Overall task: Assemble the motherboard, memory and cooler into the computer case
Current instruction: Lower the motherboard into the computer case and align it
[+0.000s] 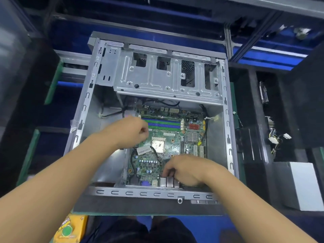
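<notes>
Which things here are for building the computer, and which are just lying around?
For the job: computer case, motherboard, memory slots, left hand, right hand.

Just lying about: yellow packet, white box, loose cables right of the case.

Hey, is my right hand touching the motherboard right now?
Touching. The head view shows the right hand with fingertips curled onto the metal port blocks at the near edge of the motherboard, no gap visible.
</notes>
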